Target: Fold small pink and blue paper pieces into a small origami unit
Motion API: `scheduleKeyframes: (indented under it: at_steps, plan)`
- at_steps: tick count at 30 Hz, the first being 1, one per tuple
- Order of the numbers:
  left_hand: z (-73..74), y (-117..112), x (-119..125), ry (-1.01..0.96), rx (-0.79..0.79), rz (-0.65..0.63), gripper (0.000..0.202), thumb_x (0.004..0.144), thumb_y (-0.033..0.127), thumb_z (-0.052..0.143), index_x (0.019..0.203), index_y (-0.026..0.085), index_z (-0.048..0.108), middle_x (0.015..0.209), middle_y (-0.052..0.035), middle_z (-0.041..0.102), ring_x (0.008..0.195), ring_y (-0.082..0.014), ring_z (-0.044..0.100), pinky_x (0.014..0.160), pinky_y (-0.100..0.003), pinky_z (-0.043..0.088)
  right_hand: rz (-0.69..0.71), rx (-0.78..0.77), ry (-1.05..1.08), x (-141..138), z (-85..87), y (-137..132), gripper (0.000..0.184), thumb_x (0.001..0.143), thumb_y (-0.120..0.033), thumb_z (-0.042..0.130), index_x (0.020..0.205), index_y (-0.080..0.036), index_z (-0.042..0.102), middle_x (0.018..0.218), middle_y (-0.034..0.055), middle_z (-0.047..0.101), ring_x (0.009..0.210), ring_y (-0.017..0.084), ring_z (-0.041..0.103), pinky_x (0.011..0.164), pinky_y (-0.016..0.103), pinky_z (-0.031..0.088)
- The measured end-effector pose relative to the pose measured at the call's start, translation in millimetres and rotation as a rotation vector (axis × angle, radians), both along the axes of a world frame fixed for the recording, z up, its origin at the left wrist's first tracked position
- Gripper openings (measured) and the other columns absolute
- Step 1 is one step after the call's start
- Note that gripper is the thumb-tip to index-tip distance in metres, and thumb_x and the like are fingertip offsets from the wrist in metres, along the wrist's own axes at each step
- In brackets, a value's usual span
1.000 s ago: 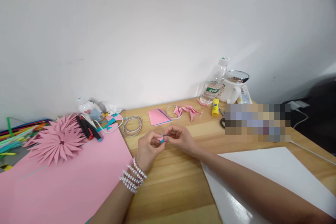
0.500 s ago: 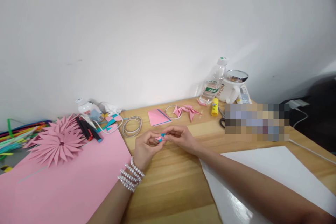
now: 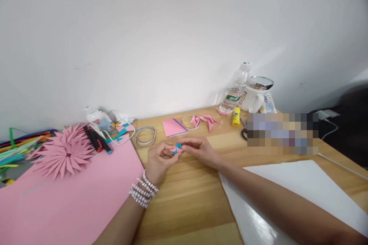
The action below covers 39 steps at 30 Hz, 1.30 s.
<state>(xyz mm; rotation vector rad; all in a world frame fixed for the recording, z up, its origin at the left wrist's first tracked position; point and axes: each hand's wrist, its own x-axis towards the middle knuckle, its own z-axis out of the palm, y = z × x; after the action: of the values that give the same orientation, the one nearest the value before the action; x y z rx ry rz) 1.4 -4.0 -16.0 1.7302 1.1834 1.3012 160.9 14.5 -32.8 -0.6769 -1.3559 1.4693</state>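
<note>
**Pink-and-blue paper piece pinched between two hands**

Pink and blue, folded small: a paper piece (image 3: 177,148) held just above the wooden table (image 3: 184,195), near its middle. Gripped from the left by the left hand (image 3: 160,159), thumb and fingertips closed on the near end, wrist ringed with beaded bracelets (image 3: 143,192). Gripped from the right by the right hand (image 3: 199,150), fingers curled and pressed together on the far end. Both hands touching at the fingertips around the piece.

Behind the hands, flat on the table: a pink square of paper (image 3: 174,127) with a blue edge, and just beside it folded pink shapes (image 3: 205,121) lying across a wire ring (image 3: 187,121). More to the left, a coil of pale rings (image 3: 145,137). At the far left, a pink paper flower (image 3: 63,154) on a large pink sheet (image 3: 66,199), with dark markers (image 3: 96,140) alongside. Toward the back right, a yellow glue stick (image 3: 236,117), a clear water bottle (image 3: 235,89) and a white mug (image 3: 254,95), close together. Near right, a white sheet (image 3: 293,195) under the right forearm.
</note>
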Motion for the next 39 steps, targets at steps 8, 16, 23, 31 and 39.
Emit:
scheduleKeyframes:
  at_steps: [8,16,23,31,39]
  plan:
    - [-0.7,-2.1,2.4,0.068,0.085,-0.002,0.014,0.060,0.019,0.068,0.065,0.014,0.056,0.072,-0.0030,0.063,0.049,-0.0073,0.055,0.046,-0.017,0.048,-0.039,-0.058,0.055,-4.8,-1.7,-0.8,0.016,0.063,-0.021,0.070,0.077,-0.017,0.064,0.071,-0.0012,0.064,0.064,0.010,0.058,0.064,0.024,0.048]
    - [-2.5,-3.6,1.1,0.144,0.109,-0.027,0.009,0.065,0.018,0.063,0.068,0.015,0.056,0.075,-0.0037,0.064,0.053,-0.0084,0.058,0.050,-0.020,0.050,-0.012,-0.072,0.055,-5.6,-1.7,-1.3,0.019,0.063,-0.026,0.070,0.076,-0.016,0.061,0.070,-0.0006,0.061,0.064,0.010,0.057,0.064,0.023,0.047]
    - [-1.7,-2.9,0.7,0.149,0.084,-0.062,0.009,0.064,0.017,0.064,0.068,0.015,0.056,0.075,-0.0044,0.064,0.055,-0.0089,0.058,0.050,-0.020,0.050,0.016,-0.116,0.021,-3.4,-0.3,-0.9,0.022,0.061,-0.029,0.071,0.074,-0.016,0.060,0.067,-0.0014,0.061,0.060,0.010,0.057,0.061,0.023,0.045]
    - [-3.1,-1.8,-0.6,0.132,0.039,-0.098,0.010,0.064,0.020,0.066,0.069,0.014,0.059,0.078,-0.0058,0.065,0.060,-0.0109,0.060,0.054,-0.022,0.052,0.068,-0.142,0.031,-1.2,-2.3,0.5,0.021,0.062,-0.025,0.071,0.075,-0.015,0.058,0.066,-0.0022,0.060,0.058,0.007,0.054,0.059,0.021,0.042]
    - [-2.2,-5.0,4.4,0.126,0.016,-0.043,0.015,0.062,0.025,0.070,0.070,0.017,0.061,0.068,-0.0021,0.065,0.059,-0.0129,0.060,0.057,-0.025,0.052,0.066,-0.123,-0.002,1.2,3.2,2.0,0.023,0.062,-0.028,0.070,0.073,-0.016,0.054,0.062,-0.0033,0.058,0.053,0.007,0.052,0.055,0.020,0.040]
